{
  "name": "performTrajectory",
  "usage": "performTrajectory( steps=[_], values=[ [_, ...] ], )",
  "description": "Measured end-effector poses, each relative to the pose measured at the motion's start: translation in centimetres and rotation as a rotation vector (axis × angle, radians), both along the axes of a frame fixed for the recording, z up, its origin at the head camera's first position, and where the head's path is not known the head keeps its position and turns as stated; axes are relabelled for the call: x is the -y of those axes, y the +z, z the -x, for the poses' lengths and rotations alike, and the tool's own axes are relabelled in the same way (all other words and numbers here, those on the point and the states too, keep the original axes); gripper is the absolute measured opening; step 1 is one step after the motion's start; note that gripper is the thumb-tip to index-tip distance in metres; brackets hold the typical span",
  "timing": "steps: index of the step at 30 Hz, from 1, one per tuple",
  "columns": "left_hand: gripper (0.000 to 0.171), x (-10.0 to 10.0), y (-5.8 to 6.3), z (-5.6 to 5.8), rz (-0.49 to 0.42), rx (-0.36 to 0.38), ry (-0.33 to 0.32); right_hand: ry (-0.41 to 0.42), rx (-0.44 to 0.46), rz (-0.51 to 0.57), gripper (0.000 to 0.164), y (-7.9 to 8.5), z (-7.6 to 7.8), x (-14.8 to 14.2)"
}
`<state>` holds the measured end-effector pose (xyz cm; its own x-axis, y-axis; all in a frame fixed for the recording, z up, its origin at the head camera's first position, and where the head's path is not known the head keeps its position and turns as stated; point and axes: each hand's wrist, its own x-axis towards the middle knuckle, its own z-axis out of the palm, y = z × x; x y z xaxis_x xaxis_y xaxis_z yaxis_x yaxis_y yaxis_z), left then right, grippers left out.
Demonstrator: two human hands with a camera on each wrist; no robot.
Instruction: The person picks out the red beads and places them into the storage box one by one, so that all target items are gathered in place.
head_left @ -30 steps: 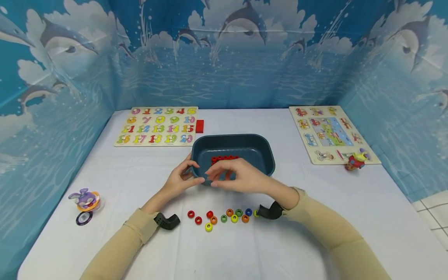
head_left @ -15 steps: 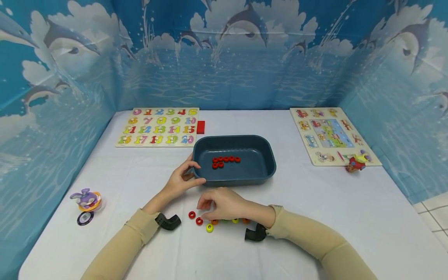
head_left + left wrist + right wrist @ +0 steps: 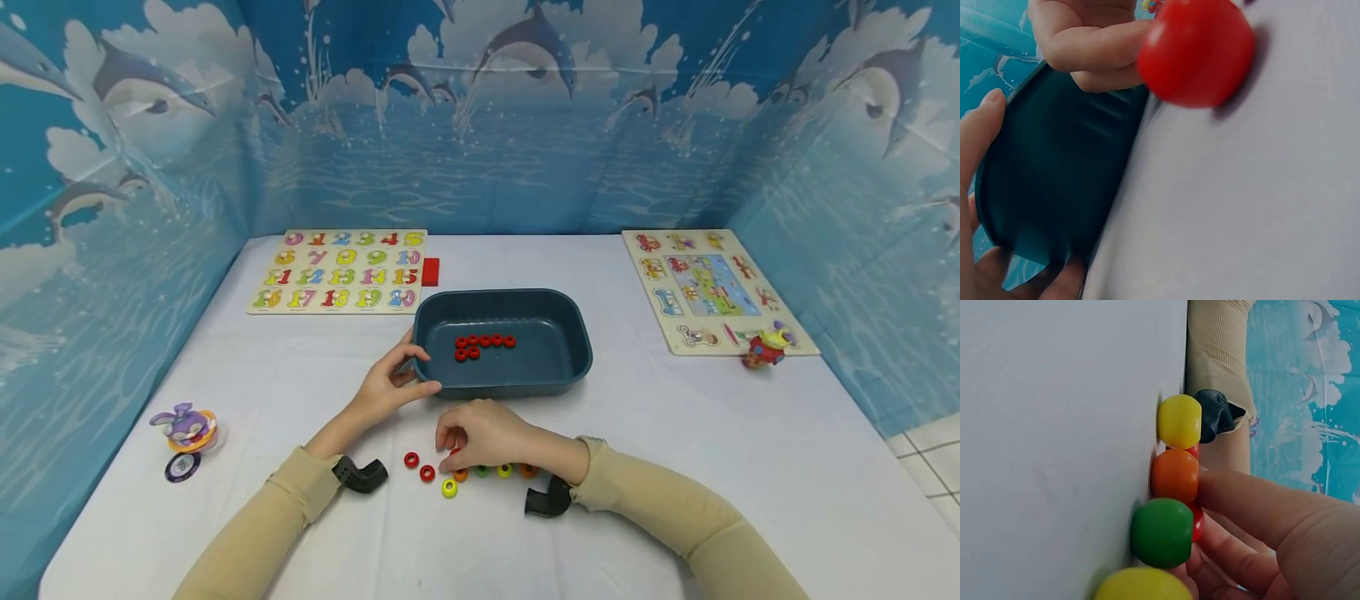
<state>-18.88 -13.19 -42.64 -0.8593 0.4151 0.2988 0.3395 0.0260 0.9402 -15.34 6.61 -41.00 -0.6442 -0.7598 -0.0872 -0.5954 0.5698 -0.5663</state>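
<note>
My left hand (image 3: 386, 385) grips the left end of a dark blue-green plastic tray (image 3: 551, 350), thumb at its front corner and fingers along its side. Several red beads (image 3: 485, 341) lie inside the tray. Just in front of it, my right hand (image 3: 483, 435) is low over the table, its thumb and fingers pinching a red bead (image 3: 1197, 522) that is partly hidden by a green bead (image 3: 1163, 532). Two more red beads (image 3: 427, 473) lie to the left of that hand. A yellow bead (image 3: 449, 487) and an orange bead (image 3: 1175, 475) are close by its fingertips.
Behind the tray are a number puzzle board (image 3: 337, 273) and a red block (image 3: 431, 272). A picture puzzle board (image 3: 712, 287) with a small toy figure (image 3: 763, 350) is at back right. A purple rabbit toy (image 3: 185, 427) and a round black disc (image 3: 182, 467) are at left.
My right hand has come from over the tray down to the beads, then shifted slightly right onto a red one. The left hand stays at the tray.
</note>
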Motion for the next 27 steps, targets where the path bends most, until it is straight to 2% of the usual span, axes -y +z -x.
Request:
performTrajectory(
  steps=[6,11,13,16,19,23,27],
  values=[
    [0.038,0.0,0.0,0.1,0.000,-0.002,-0.002,0.003,0.079,0.061,0.022,0.5,0.1,-0.4],
    [0.038,0.0,0.0,0.1,-0.001,-0.001,-0.004,0.066,0.153,0.179,0.025,2.9,0.3,-1.5],
    [0.038,0.0,0.1,0.1,-0.001,0.000,-0.004,0.074,0.153,0.241,0.026,4.3,0.7,-2.1],
    [0.038,-0.1,0.1,0.0,0.006,0.001,0.002,0.050,0.119,0.335,0.025,5.8,1.8,-3.2],
    [0.037,-0.1,0.1,0.0,0.022,0.011,0.013,-0.001,0.070,0.403,0.026,6.5,3.3,-4.1],
    [0.036,-0.1,0.2,-0.1,0.040,0.029,0.026,-0.094,0.042,0.447,0.027,6.3,5.5,-4.9],
    [0.037,-0.1,0.3,-0.1,0.037,0.035,0.028,-0.165,0.044,0.442,0.026,5.3,7.5,-5.3]
  ],
)
